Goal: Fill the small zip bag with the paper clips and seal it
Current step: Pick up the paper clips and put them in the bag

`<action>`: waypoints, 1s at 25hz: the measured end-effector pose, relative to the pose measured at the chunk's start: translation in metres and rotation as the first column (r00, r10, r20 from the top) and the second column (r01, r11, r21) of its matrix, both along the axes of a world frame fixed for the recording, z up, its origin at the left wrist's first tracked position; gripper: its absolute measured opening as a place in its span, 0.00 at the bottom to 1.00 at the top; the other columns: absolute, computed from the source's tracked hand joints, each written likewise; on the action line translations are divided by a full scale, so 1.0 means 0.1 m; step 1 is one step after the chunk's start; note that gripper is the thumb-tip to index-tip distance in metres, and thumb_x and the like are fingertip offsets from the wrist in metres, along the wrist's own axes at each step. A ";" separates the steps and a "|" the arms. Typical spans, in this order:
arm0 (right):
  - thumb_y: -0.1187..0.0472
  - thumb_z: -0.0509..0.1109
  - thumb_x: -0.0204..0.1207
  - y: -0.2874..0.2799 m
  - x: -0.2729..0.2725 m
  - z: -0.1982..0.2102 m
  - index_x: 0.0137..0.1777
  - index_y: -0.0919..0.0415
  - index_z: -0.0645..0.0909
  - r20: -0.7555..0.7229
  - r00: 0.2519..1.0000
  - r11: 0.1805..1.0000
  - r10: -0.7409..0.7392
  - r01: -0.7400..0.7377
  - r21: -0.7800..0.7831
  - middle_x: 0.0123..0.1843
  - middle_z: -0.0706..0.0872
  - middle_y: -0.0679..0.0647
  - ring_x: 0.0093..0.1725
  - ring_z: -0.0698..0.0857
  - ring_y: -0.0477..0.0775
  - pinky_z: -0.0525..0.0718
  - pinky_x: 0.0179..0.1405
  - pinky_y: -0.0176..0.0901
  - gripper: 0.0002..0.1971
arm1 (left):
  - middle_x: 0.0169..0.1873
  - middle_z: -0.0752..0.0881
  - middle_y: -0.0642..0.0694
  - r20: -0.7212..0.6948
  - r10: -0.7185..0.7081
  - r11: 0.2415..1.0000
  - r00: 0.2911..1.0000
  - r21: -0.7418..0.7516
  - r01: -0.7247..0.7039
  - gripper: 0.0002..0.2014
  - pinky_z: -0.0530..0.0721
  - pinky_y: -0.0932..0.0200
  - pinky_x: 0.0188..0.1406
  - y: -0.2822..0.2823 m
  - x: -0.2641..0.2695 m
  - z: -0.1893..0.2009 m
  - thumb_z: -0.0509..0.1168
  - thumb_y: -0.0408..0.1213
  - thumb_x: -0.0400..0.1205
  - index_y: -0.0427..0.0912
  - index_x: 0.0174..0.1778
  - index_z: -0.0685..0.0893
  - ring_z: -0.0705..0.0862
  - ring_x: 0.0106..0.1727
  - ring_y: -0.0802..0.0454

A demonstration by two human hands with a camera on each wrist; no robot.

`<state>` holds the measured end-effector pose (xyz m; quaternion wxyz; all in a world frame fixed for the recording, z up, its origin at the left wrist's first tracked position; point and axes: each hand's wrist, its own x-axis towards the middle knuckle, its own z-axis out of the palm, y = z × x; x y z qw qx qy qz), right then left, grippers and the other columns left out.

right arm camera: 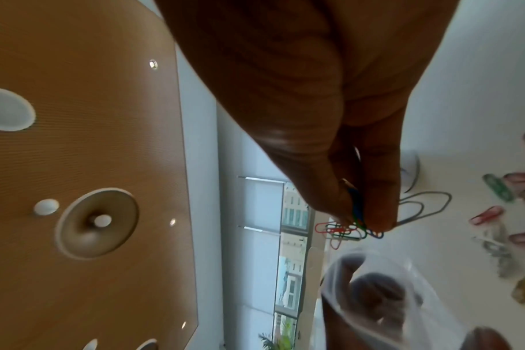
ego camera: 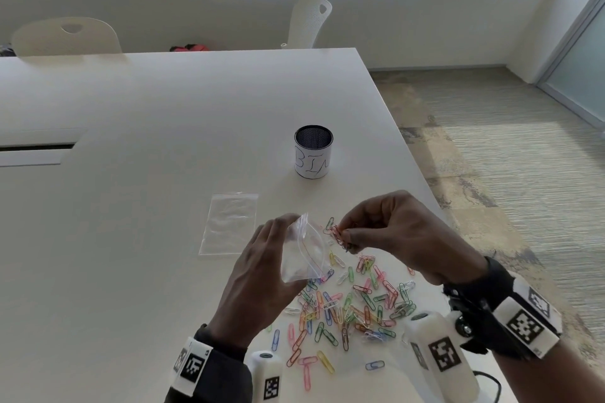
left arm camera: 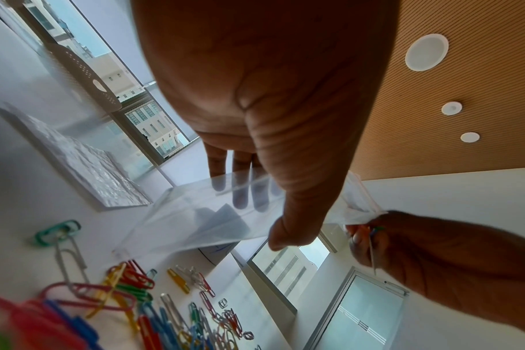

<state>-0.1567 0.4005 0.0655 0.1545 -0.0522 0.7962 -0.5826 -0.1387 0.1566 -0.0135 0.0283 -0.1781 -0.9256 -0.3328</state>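
My left hand (ego camera: pixel 282 240) holds a small clear zip bag (ego camera: pixel 302 250) above the table, thumb on one side and fingers behind, as the left wrist view shows through the bag (left arm camera: pixel 195 220). Its mouth gapes open toward the right, and I see nothing inside. My right hand (ego camera: pixel 345 234) pinches a small bunch of coloured paper clips (ego camera: pixel 337 234) right at the bag's mouth. In the right wrist view the pinched clips (right arm camera: pixel 349 231) hang just above the bag's open mouth (right arm camera: pixel 372 291). Many loose paper clips (ego camera: pixel 353 304) lie scattered on the white table (ego camera: pixel 131 173) below both hands.
A second, larger clear bag (ego camera: pixel 229 222) lies flat on the table left of the hands. A mesh cup (ego camera: pixel 313 151) with a handwritten paper label stands farther back. The table's right edge (ego camera: pixel 422 180) runs close beside the clips. Two white chairs stand behind the table.
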 end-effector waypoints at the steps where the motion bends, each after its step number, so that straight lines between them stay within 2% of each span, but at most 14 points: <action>1: 0.71 0.80 0.77 -0.05 0.01 0.04 0.51 0.68 0.93 -0.018 1.000 0.999 0.017 -0.017 0.034 0.42 0.96 0.62 0.40 0.94 0.53 0.94 0.48 0.41 0.04 | 0.63 0.72 0.69 -0.015 -0.002 1.000 1.000 -0.009 0.002 0.49 0.71 0.85 0.54 0.00 0.00 0.00 0.87 0.46 0.68 0.60 0.81 0.66 0.69 0.64 0.77; 5: 0.68 0.83 0.76 -0.27 0.00 0.06 0.45 0.61 0.95 -0.099 0.995 0.975 0.023 0.000 0.223 0.36 0.96 0.56 0.35 0.94 0.46 0.96 0.44 0.44 0.02 | 0.67 0.80 0.60 -0.053 -0.016 0.999 0.998 -0.051 0.013 0.49 0.72 0.79 0.55 0.03 -0.01 -0.03 0.88 0.45 0.68 0.59 0.81 0.65 0.77 0.66 0.65; 7: 0.67 0.82 0.76 -0.34 0.00 0.05 0.43 0.59 0.95 -0.128 0.992 0.963 0.021 0.015 0.268 0.34 0.95 0.55 0.34 0.94 0.47 0.97 0.42 0.52 0.03 | 0.69 0.81 0.55 -0.065 -0.023 0.998 0.998 -0.064 0.018 0.49 0.72 0.78 0.57 0.04 -0.02 -0.05 0.87 0.45 0.69 0.57 0.81 0.66 0.80 0.67 0.60; 10: 0.67 0.81 0.76 -0.42 0.02 0.05 0.43 0.59 0.94 -0.157 0.987 0.958 0.027 0.020 0.286 0.34 0.95 0.54 0.35 0.95 0.51 0.96 0.41 0.61 0.03 | 0.68 0.82 0.55 -0.074 -0.031 0.998 0.997 -0.052 0.027 0.49 0.75 0.73 0.60 0.06 -0.02 -0.08 0.87 0.44 0.69 0.56 0.81 0.66 0.81 0.67 0.59; 15: 0.67 0.77 0.82 -0.47 0.01 0.02 0.52 0.62 0.94 -0.153 0.988 0.969 0.032 0.007 0.246 0.41 0.97 0.54 0.42 0.96 0.43 0.97 0.51 0.51 0.04 | 0.68 0.81 0.58 -0.045 -0.019 1.000 0.999 -0.001 0.019 0.46 0.80 0.68 0.60 0.06 -0.02 -0.07 0.86 0.43 0.70 0.57 0.80 0.66 0.80 0.67 0.61; 18: 0.69 0.77 0.83 -0.45 0.00 0.05 0.55 0.63 0.94 -0.154 0.988 0.985 0.020 0.007 0.170 0.45 0.97 0.53 0.45 0.97 0.43 0.96 0.54 0.47 0.06 | 0.69 0.80 0.60 -0.015 0.005 1.000 1.000 0.023 -0.005 0.45 0.75 0.77 0.57 0.04 -0.03 -0.07 0.85 0.42 0.71 0.58 0.80 0.67 0.76 0.65 0.67; 22: 0.70 0.79 0.79 -0.32 -0.08 0.15 0.53 0.65 0.94 -0.129 0.990 0.998 -0.048 0.054 0.039 0.44 0.97 0.56 0.46 0.98 0.50 0.95 0.54 0.42 0.05 | 0.65 0.76 0.65 0.001 0.025 0.999 1.000 0.027 -0.025 0.45 0.72 0.85 0.53 0.01 -0.04 -0.05 0.85 0.42 0.71 0.56 0.81 0.69 0.70 0.63 0.74; 24: 0.71 0.80 0.78 -0.22 -0.20 0.10 0.53 0.66 0.94 -0.164 0.982 0.990 -0.093 0.109 0.091 0.43 0.97 0.57 0.44 0.97 0.52 0.95 0.52 0.41 0.05 | 0.64 0.74 0.67 -0.002 0.034 0.999 0.999 0.034 -0.034 0.45 0.72 0.85 0.53 -0.01 -0.04 -0.04 0.85 0.41 0.71 0.56 0.81 0.68 0.70 0.63 0.75; 25: 0.70 0.80 0.78 -0.16 -0.28 0.02 0.53 0.65 0.94 -0.213 0.972 0.972 -0.105 0.145 0.184 0.43 0.97 0.56 0.43 0.97 0.51 0.95 0.51 0.39 0.05 | 0.63 0.74 0.67 0.000 0.039 0.998 0.999 0.039 -0.039 0.45 0.72 0.85 0.52 -0.03 -0.05 -0.04 0.85 0.41 0.72 0.57 0.81 0.68 0.70 0.63 0.74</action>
